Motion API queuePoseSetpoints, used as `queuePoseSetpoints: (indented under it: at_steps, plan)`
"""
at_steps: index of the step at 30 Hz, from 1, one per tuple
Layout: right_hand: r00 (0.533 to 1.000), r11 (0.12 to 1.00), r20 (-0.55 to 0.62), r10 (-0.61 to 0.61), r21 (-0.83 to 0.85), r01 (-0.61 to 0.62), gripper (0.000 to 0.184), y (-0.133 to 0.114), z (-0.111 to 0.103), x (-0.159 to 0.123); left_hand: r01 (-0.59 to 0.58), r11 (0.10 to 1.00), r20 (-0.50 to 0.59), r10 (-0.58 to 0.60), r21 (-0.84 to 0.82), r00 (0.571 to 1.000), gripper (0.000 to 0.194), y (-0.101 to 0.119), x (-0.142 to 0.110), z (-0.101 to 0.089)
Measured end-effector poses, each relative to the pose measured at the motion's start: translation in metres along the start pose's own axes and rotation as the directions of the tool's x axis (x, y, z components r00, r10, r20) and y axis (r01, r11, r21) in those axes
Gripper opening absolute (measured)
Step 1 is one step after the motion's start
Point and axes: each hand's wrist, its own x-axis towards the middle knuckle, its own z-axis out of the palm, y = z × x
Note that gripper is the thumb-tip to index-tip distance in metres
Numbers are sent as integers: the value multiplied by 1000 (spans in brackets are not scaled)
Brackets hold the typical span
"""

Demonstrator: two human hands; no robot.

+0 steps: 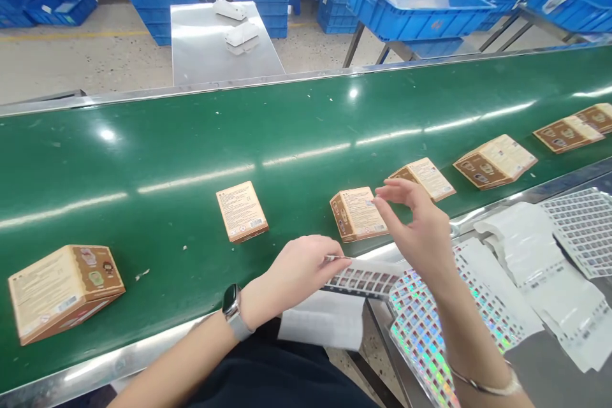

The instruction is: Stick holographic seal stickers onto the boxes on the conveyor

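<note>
My left hand [299, 271], with a watch on its wrist, pinches the edge of a sticker sheet [366, 279] at the belt's near edge. Rows of small dark labels cover that sheet. My right hand [421, 226] has thumb and forefinger together over the right side of a small brown and cream box [361, 211]. A tiny shiny sticker [370, 203] shows at those fingertips, against the box's printed face; whether it touches the box is hard to tell. Behind my right hand another such box [433, 178] is partly hidden.
A green conveyor belt [167, 153] runs across, carrying more boxes: one box [243, 210] left of my hands, another [62, 293] at far left, several at right. Holographic sticker sheets [425, 331] and white backing paper [540, 255] lie at lower right. Blue crates [415, 16] stand beyond.
</note>
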Motion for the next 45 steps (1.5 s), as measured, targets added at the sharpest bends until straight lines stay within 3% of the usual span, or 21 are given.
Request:
queuePoseSetpoints:
  at_steps: [1, 2, 4, 5, 8, 10, 14, 17, 19, 20, 22, 23, 25, 27, 30, 33, 38, 45]
  plan:
    - [986, 997, 159, -58, 52, 50, 31, -12, -5, -6, 63, 997, -35, -65, -38, 997, 24, 2, -5, -5]
    - [936, 990, 327, -128, 102, 100, 30, -24, -9, -11, 116, 990, -60, -121, -82, 991, 25, 4, -11, -9]
    - [840, 972, 493, -224, 172, 159, 28, -41, -12, -22, 194, 960, -71, -212, -202, 975, 24, 7, -22, -18]
    - [816, 967, 522, -250, 185, 177, 27, -46, -10, -27, 226, 938, -63, -250, -262, 966, 21, 8, -28, -22]
    - [812, 958, 509, -285, 178, 224, 25, -48, -1, -32, 289, 891, -34, -321, -349, 947, 20, 8, -44, -28]
    - [801, 933, 479, -359, 156, 325, 22, -47, 7, -33, 317, 891, -61, -354, -326, 933, 23, 7, -52, -29]
    - [701, 764, 368, -611, 42, 644, 13, -51, 20, -40, 324, 904, -133, -371, -277, 919, 26, 5, -60, -27]
    - [645, 667, 308, -699, -42, 744, 16, -57, 26, -47, 327, 900, -172, -385, -289, 907, 27, 3, -62, -26]
    - [685, 718, 281, -672, 24, 695, 14, -57, 29, -48, 335, 900, -201, -396, -279, 896, 26, -1, -63, -26]
    - [742, 786, 275, -611, 97, 611, 11, -54, 31, -46, 341, 905, -221, -397, -255, 890, 26, -4, -64, -26]
    - [880, 913, 286, -378, 271, 304, 7, -46, 37, -35, 310, 938, -284, -343, -155, 895, 22, -11, -65, -27]
    - [926, 930, 306, -221, 353, 105, 9, -40, 42, -27, 266, 960, -317, -280, -87, 906, 19, -16, -64, -27]
    - [934, 851, 353, 52, 473, -227, 16, -29, 58, -9, 148, 988, -337, -122, 53, 934, 15, -26, -61, -27]
    - [909, 761, 380, 171, 535, -367, 22, -21, 78, 8, 71, 987, -283, -28, 143, 959, 14, -38, -56, -25]
    - [898, 724, 394, 193, 560, -402, 30, -16, 106, 25, 70, 979, -200, -30, 194, 979, 15, -50, -46, -21]
    - [895, 717, 397, 206, 561, -414, 33, -16, 121, 31, 69, 977, -191, -30, 203, 981, 16, -52, -39, -18]
    - [923, 775, 314, 222, 518, -362, 33, -16, 122, 28, 64, 978, -192, -25, 201, 981, 18, -45, -29, -17]
    - [983, 921, 80, 167, 343, -185, 33, -11, 120, 25, 54, 996, -164, -41, 76, 986, 19, -44, -13, -11]
